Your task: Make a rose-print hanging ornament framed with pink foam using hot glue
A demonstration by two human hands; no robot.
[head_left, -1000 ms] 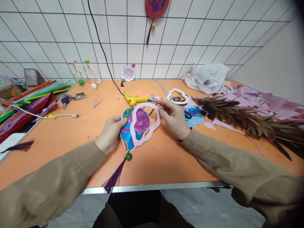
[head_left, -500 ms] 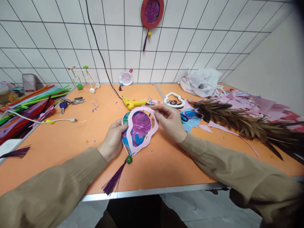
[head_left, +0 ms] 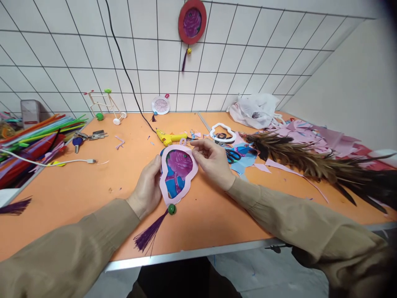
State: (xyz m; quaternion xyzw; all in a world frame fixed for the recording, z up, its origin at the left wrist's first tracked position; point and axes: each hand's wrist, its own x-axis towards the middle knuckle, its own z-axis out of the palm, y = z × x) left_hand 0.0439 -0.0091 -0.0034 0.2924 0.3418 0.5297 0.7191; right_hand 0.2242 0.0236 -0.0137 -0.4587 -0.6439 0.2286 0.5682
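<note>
My left hand (head_left: 147,186) grips the left edge of a gourd-shaped piece with a purple rose on blue fabric (head_left: 180,163). A pink wavy frame (head_left: 163,188) lies over the front of that piece, close to its outline, with a small loop at the top. From the lower tip hang a green bell (head_left: 171,209) and a purple tassel (head_left: 151,232). My right hand (head_left: 211,159) pinches the upper right edge of the pink frame between thumb and fingers.
Behind the piece lies a yellow glue gun (head_left: 170,137). Scissors (head_left: 232,155), a white wavy frame (head_left: 222,133), brown feathers (head_left: 288,155) and pink scraps are on the right. Pipe cleaners (head_left: 46,136) and keys (head_left: 89,135) lie left. A red round frame (head_left: 192,22) hangs on the wall.
The pink frame has moved left over the rose piece and now lines up with it, where before it sat offset to the right. The whole view has shifted slightly.
</note>
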